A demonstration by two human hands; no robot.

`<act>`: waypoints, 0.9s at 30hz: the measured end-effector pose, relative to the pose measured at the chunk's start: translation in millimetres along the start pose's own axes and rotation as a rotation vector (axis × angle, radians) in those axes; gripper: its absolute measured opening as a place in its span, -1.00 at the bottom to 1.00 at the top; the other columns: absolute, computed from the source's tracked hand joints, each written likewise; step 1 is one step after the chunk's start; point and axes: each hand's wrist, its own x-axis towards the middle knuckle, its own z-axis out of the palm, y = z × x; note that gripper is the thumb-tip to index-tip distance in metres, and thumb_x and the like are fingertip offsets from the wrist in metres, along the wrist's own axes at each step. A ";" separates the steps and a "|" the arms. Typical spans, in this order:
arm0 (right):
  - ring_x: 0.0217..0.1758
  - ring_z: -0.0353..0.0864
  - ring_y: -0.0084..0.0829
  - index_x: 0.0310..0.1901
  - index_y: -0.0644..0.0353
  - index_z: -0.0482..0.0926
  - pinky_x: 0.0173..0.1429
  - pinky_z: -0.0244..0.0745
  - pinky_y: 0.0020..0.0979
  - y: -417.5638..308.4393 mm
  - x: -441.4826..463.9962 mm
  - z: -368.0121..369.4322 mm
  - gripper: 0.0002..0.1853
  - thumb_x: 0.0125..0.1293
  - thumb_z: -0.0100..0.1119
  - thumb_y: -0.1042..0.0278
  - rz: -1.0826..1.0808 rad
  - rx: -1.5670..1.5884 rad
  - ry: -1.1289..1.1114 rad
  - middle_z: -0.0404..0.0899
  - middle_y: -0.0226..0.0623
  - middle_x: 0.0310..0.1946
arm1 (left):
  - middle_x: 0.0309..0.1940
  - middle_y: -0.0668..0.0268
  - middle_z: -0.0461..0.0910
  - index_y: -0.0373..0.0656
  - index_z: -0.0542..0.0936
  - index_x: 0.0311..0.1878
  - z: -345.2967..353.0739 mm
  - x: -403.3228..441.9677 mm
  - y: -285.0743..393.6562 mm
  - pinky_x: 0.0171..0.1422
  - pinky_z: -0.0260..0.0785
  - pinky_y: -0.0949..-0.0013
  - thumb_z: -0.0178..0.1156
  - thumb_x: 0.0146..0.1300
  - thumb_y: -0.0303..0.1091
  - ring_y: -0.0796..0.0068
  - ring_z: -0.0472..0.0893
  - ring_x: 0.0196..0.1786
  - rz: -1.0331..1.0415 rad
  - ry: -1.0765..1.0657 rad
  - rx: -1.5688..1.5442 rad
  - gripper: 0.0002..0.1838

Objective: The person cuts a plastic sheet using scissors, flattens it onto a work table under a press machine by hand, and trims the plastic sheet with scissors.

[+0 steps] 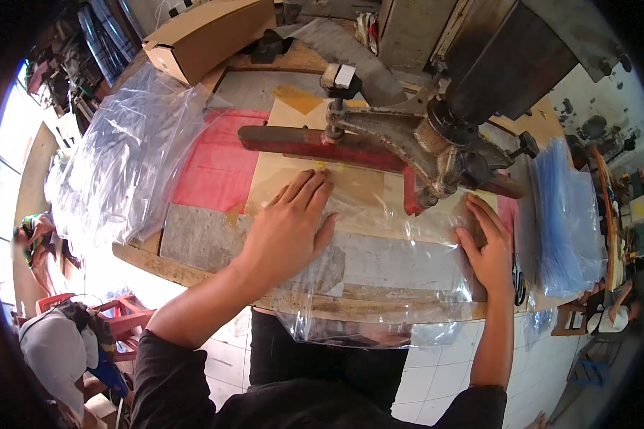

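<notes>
Looking down at this bench, we've got a clear plastic sheet (383,272) spread under a cast-metal press (390,129), its near end drooping over the front edge of the surface (193,268). Our left hand (293,222) lies palm down, fingers straight and together, thumb out to the side, gripping nothing; we reckon that's to keep the film flat near the bar. The right hand (490,261) is loosely open at the film's right side, thumb apart from the fingers; can't tell if a fingertip has hold of any edge. Spreading the hands like that probably keeps it square.

Plastic pile (122,157) on the left and bluish plastic stack (565,222) on the right, likely so both are within easy reach.

The sheet itself is see-through, glossy and a bit wrinkled, with the tan backing (275,179) showing through.
</notes>
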 end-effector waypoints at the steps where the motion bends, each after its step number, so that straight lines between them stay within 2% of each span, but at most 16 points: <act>1: 0.41 0.59 -0.03 0.30 0.31 0.61 0.48 0.48 -0.17 0.1 0.5 -0.4 -0.44 0.31 0.47 0.30 0.002 0.014 -0.004 0.59 -0.06 0.37 | 0.35 -0.04 0.55 -0.38 0.53 0.28 0.9 0.1 -0.3 0.52 0.40 0.07 0.21 0.46 -0.21 -0.01 0.49 0.46 0.004 0.001 0.011 -0.51; 8: 0.40 0.60 -0.04 0.29 0.30 0.61 0.46 0.49 -0.17 1.4 0.6 1.6 -0.46 0.31 0.46 0.30 0.014 0.003 -0.003 0.59 -0.06 0.36 | 0.39 -0.03 0.52 -0.34 0.51 0.35 2.5 -0.9 -1.4 0.50 0.41 0.04 0.22 0.46 -0.23 -0.05 0.47 0.48 0.013 0.016 0.003 -0.49; 14: 0.41 0.59 -0.04 0.31 0.30 0.60 0.49 0.47 -0.17 -8.0 2.8 -1.9 -0.45 0.31 0.45 0.32 0.041 0.007 -0.019 0.58 -0.05 0.37 | 0.42 -0.04 0.48 -0.32 0.49 0.37 0.6 -0.3 2.4 0.58 0.28 -0.04 0.20 0.45 -0.23 -0.03 0.42 0.51 -0.011 -0.036 0.038 -0.48; 17: 0.42 0.58 -0.02 0.31 0.30 0.60 0.49 0.46 -0.17 -12.9 2.5 -2.8 -0.44 0.31 0.45 0.31 0.061 0.021 -0.015 0.58 -0.04 0.37 | 0.42 -0.03 0.45 -0.31 0.49 0.38 -3.2 -1.9 7.5 0.60 0.24 -0.08 0.21 0.42 -0.24 -0.03 0.40 0.51 0.054 -0.034 0.170 -0.46; 20: 0.41 0.59 -0.01 0.31 0.30 0.59 0.49 0.46 -0.17 -8.1 0.9 -1.0 -0.45 0.32 0.45 0.30 0.039 0.035 -0.006 0.58 -0.04 0.36 | 0.41 -0.04 0.44 -0.24 0.48 0.40 -5.1 1.9 12.5 0.59 0.25 -0.10 0.22 0.38 -0.25 -0.02 0.41 0.49 0.094 -0.020 0.246 -0.44; 22: 0.40 0.58 0.00 0.31 0.30 0.60 0.49 0.47 -0.16 -6.9 0.0 -0.7 -0.45 0.33 0.44 0.29 0.030 0.030 0.001 0.58 -0.04 0.36 | 0.39 -0.09 0.44 -0.17 0.46 0.44 -5.8 12.5 19.8 0.58 0.26 -0.10 0.23 0.36 -0.27 -0.03 0.43 0.47 0.148 -0.086 0.291 -0.41; 23: 0.40 0.58 0.01 0.30 0.30 0.60 0.48 0.47 -0.15 -6.6 -0.3 -0.6 -0.46 0.34 0.44 0.28 0.023 0.026 0.005 0.57 -0.03 0.36 | 0.39 -0.09 0.44 -0.17 0.46 0.44 -2.9 17.2 21.6 0.58 0.26 -0.10 0.23 0.36 -0.27 -0.03 0.43 0.47 0.147 -0.084 0.293 -0.41; 25: 0.40 0.58 0.02 0.30 0.29 0.60 0.48 0.47 -0.15 -6.2 -0.6 -0.9 -0.47 0.34 0.43 0.28 0.013 0.043 0.008 0.57 -0.03 0.36 | 0.37 -0.14 0.43 -0.09 0.48 0.44 6.6 23.8 23.8 0.56 0.28 -0.12 0.22 0.34 -0.27 -0.10 0.44 0.47 0.053 -0.197 0.073 -0.41; 27: 0.39 0.58 0.03 0.30 0.28 0.60 0.47 0.47 -0.14 -4.7 0.6 -1.1 -0.48 0.35 0.43 0.27 0.002 0.058 0.015 0.57 -0.02 0.36 | 0.35 -0.14 0.44 -0.08 0.48 0.44 12.0 19.4 27.0 0.54 0.31 -0.13 0.21 0.34 -0.27 -0.14 0.45 0.44 0.083 -0.141 0.125 -0.41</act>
